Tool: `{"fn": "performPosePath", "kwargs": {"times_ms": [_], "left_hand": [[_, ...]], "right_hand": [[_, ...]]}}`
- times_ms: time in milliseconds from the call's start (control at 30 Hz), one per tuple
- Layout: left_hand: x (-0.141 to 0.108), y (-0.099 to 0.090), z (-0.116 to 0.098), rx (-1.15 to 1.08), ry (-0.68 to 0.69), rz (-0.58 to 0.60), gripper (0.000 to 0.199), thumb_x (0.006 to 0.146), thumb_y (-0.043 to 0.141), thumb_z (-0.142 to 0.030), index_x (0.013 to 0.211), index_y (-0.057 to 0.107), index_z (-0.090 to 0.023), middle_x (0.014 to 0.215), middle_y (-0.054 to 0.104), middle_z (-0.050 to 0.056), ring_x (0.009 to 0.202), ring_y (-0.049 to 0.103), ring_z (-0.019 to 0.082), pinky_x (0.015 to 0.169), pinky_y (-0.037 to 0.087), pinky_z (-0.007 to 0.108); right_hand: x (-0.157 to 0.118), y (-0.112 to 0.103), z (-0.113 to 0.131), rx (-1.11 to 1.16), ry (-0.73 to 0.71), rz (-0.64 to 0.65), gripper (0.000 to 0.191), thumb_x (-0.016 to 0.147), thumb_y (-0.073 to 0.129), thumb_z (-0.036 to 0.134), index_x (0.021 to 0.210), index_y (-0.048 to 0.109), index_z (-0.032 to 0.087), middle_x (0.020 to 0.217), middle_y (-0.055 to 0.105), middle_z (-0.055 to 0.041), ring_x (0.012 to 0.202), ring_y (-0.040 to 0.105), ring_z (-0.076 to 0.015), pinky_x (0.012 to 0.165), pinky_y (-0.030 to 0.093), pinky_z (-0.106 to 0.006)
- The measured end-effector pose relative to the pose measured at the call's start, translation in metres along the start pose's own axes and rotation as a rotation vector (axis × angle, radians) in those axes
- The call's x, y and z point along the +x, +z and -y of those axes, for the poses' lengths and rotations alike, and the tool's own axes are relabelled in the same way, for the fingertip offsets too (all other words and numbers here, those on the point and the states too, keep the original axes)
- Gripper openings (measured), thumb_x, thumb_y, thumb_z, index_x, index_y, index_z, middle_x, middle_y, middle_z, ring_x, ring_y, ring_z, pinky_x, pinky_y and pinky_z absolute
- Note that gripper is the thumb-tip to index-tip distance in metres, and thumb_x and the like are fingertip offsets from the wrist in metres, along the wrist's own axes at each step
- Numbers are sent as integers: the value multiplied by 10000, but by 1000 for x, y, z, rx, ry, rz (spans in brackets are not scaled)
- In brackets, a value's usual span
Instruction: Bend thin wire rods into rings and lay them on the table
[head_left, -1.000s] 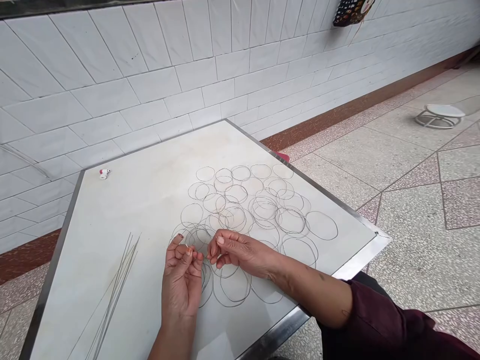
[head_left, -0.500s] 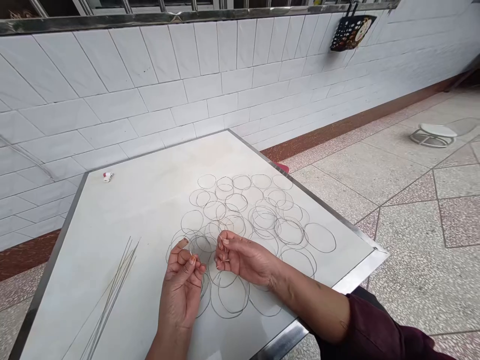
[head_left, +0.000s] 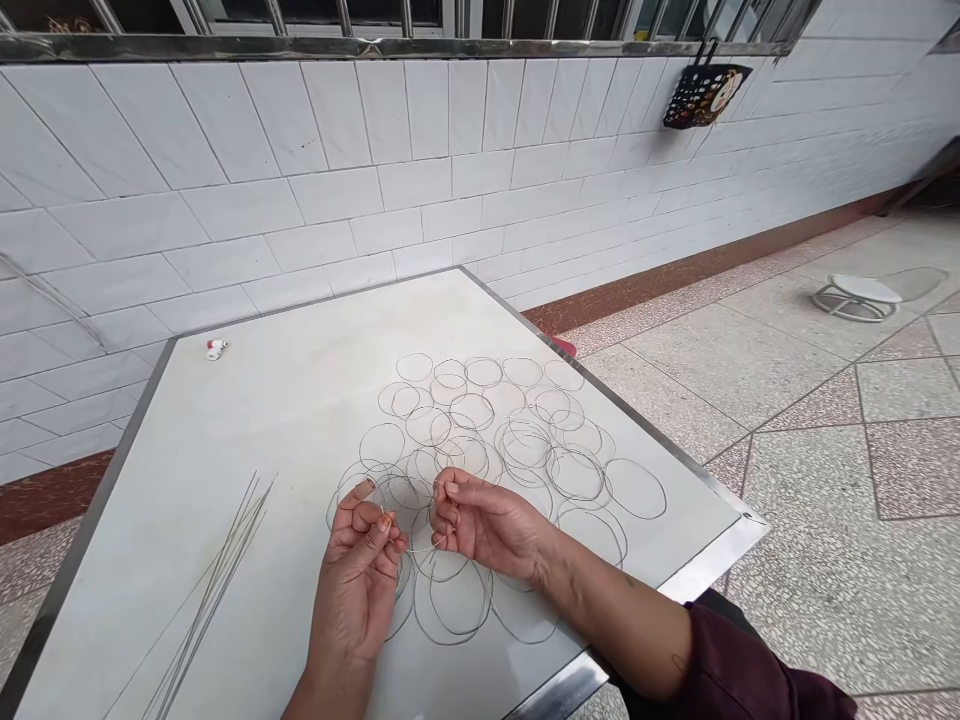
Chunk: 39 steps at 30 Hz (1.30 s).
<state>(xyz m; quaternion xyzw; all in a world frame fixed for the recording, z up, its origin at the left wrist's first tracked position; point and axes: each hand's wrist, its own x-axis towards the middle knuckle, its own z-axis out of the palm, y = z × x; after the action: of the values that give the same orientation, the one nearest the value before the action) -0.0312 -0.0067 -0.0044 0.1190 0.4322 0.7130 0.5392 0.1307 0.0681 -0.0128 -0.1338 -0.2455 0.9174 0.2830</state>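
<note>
Between my two hands a thin wire (head_left: 426, 548) curves in a loop, low over the table. My left hand (head_left: 361, 570) pinches one part of it between thumb and fingers. Thumb and forefinger of my right hand (head_left: 487, 520) are closed on another part, with the other fingers curled in. Where the wire's ends sit is too fine to make out. Many thin wire rings (head_left: 636, 488) lie flat and overlapping beneath and beyond my hands. Left of my left hand lies a loose bunch of straight wires (head_left: 214, 590).
The white table (head_left: 300, 400) has a metal edge and stands near a tiled wall (head_left: 337, 200). Small white and red pieces (head_left: 216, 349) lie at its far left corner. A dark basket (head_left: 705, 95) hangs from the window bars. A white stool (head_left: 859, 297) stands on the floor at right.
The view has tilted up slightly. My hands stay close together, and the wire's lower curve now shows between them.
</note>
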Motion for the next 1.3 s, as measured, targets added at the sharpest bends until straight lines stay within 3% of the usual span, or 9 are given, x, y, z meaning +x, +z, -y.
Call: {"fn": "performPosePath", "kwargs": {"times_ms": [600, 1067, 1300], "left_hand": [[-4, 3, -1, 136, -26, 134, 474, 644, 885, -140, 1072, 706, -235, 728, 571, -43, 666, 576, 107, 632, 559, 241], [-6, 4, -6, 141, -80, 175, 491, 655, 866, -120, 1103, 693, -219, 703, 568, -50, 645, 578, 104, 607, 543, 226], [-7, 2, -5, 167, -92, 209, 493, 676, 858, -131, 1128, 686, -231, 723, 579, -48, 628, 577, 103, 597, 545, 231]], "right_hand": [[3, -3, -1, 42, -84, -158, 189, 794, 821, 280, 825, 683, 154, 617, 511, 42, 630, 479, -90, 655, 412, -220], [0, -5, 6, -9, 5, -52, 214, 826, 793, 330, 861, 698, 141, 632, 459, 50, 620, 462, -88, 640, 422, -226], [1, -6, 5, -66, -65, -148, 206, 751, 863, 291, 810, 732, 143, 589, 480, 44, 597, 427, -85, 597, 394, -211]]}}
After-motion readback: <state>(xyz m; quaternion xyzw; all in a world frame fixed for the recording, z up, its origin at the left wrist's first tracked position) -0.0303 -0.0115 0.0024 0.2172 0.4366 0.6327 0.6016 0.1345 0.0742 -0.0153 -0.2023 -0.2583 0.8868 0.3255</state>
